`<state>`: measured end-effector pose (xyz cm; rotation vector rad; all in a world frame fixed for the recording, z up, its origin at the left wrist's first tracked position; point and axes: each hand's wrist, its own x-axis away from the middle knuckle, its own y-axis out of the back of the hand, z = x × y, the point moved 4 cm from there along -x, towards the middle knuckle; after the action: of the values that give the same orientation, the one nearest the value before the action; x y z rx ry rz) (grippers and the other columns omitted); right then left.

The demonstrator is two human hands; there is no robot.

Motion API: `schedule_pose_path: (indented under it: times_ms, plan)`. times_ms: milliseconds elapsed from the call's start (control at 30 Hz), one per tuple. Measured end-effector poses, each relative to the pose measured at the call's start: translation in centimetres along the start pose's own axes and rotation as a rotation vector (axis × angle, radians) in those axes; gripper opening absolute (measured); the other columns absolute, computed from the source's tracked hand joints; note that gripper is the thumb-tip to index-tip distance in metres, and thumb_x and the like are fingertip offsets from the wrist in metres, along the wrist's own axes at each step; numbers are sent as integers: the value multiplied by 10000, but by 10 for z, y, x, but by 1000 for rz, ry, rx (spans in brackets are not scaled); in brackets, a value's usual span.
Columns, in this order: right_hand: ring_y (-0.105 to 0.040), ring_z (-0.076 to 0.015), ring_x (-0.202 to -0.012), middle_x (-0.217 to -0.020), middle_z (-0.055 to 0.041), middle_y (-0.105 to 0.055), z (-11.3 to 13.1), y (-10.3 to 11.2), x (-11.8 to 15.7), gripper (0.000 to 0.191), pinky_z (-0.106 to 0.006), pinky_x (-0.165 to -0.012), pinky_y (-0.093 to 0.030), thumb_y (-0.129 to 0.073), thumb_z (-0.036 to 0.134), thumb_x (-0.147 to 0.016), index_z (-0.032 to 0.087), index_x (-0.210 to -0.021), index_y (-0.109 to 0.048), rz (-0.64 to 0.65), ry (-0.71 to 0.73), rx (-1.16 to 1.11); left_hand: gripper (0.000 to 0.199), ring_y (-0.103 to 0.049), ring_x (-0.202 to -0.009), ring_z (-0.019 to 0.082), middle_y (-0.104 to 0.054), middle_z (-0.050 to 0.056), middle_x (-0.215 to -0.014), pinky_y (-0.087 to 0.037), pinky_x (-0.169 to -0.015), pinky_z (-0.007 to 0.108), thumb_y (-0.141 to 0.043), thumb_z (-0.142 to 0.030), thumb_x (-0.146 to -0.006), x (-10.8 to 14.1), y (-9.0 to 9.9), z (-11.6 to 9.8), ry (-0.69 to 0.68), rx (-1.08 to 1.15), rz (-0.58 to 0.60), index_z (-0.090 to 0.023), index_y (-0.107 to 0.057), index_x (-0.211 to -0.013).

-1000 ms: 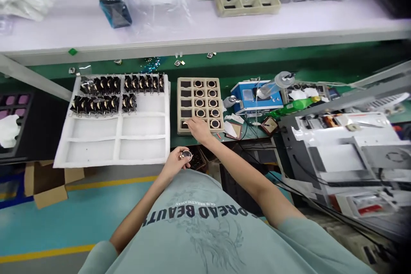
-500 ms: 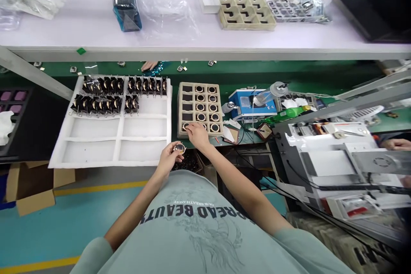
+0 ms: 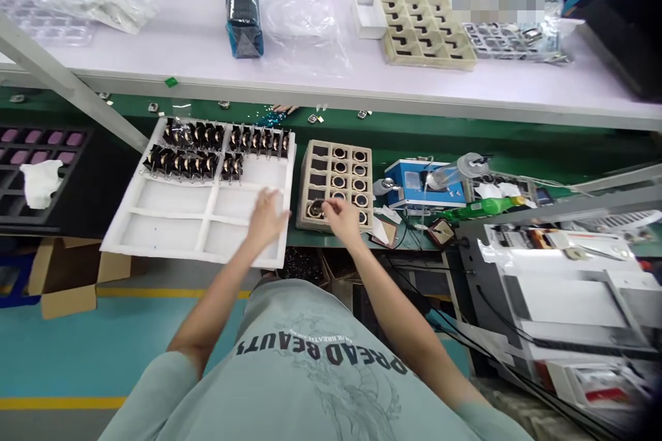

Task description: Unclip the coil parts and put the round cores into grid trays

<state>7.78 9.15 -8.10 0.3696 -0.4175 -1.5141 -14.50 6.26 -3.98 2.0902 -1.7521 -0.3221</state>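
My right hand pinches the edge of a round watch case, dark-faced with a gold-coloured rim, at the near left compartment of the beige tray. More round cases sit in that tray's right columns; several compartments on its left look dark. Blurred by motion, my left hand hovers over the right side of the white foam tray. Its thumb stands apart from the fingers, and nothing shows in it. Rows of black binder clips clamped on round pieces fill the far compartments of the white tray.
Right of the beige tray stand a blue device, a clear pump bottle and a green bottle. A raised shelf crosses behind, with another beige tray on it. A grey machine stands at right.
My left hand has moved left and away from me, over the white tray; the watch case it held no longer shows in it. My right hand now holds a case at the beige tray. The view has shifted.
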Motion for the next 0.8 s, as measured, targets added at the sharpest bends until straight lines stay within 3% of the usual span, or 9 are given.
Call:
schedule_pose_path:
  times_ms: [67, 167, 300, 433, 533, 633, 733, 800]
  plan:
    - [-689, -261, -848, -930, -96, -758, 2, 10, -32, 257, -380, -819, -513, -535, 292, -914, 171, -1015, -738, 14, 85, 254, 385, -306, -1426, 422, -494, 234, -1387, -390, -1058, 507, -712, -266, -808, -42, 44, 0, -9, -316, -177, -164, -596, -1161]
    - [-667, -277, -943, -1031, -133, -741, 7, 10, -62, 267, -365, -827, -477, -494, 214, -941, 156, -1040, -735, 157, 227, 617, 335, -454, -1290, 453, -555, 299, -1276, -392, -991, 545, -614, -318, -868, -99, 79, 8, 114, -708, -209, -100, -599, -1122]
    - [-631, -282, -972, -1037, -181, -716, 11, -7, -67, 302, -349, -807, -444, -452, 209, -982, 117, -1021, -737, 290, 381, 900, 339, -579, -1111, 419, -627, 311, -1138, -426, -919, 507, -589, -342, -867, -130, 77, 23, 181, -901, -138, -50, -647, -1030]
    - [-608, -268, -996, -1033, -169, -715, 4, -22, -51, 347, -339, -825, -444, -402, 181, -1010, 115, -1053, -739, 282, 500, 944, 334, -520, -1167, 424, -638, 306, -1147, -392, -958, 518, -590, -315, -831, -135, 71, 31, 167, -924, -222, -44, -685, -1001]
    - [-610, -260, -1031, -1132, -142, -716, -6, -27, -35, 368, -345, -884, -460, -389, 225, -1034, 131, -1172, -717, 239, 531, 857, 304, -500, -1169, 415, -657, 284, -1104, -389, -953, 497, -593, -291, -792, -132, 82, 31, 154, -854, -285, -62, -702, -959]
    - [-611, -257, -1065, -1197, -128, -703, -13, -28, -26, 376, -358, -937, -468, -397, 271, -1038, 152, -1204, -713, 177, 508, 734, 223, -561, -1055, 365, -685, 203, -917, -424, -889, 428, -615, -315, -767, -117, 99, 23, 134, -637, -383, -116, -701, -821]
    - [-608, -264, -1069, -1173, -133, -700, -14, -29, -29, 350, -380, -949, -473, -429, 275, -1022, 169, -1137, -742, 113, 425, 624, 206, -609, -830, 261, -639, 85, -708, -451, -758, 335, -646, -346, -753, -87, 101, 13, 86, -196, -440, -150, -665, -692]
    - [-601, -270, -1072, -1142, -141, -694, -13, -29, -36, 303, -390, -959, -470, -481, 260, -994, 162, -1061, -760, 87, 353, 563, 218, -607, -744, 204, -640, 49, -703, -458, -694, 298, -686, -365, -724, -61, 85, 9, 83, 191, -407, -147, -675, -709]
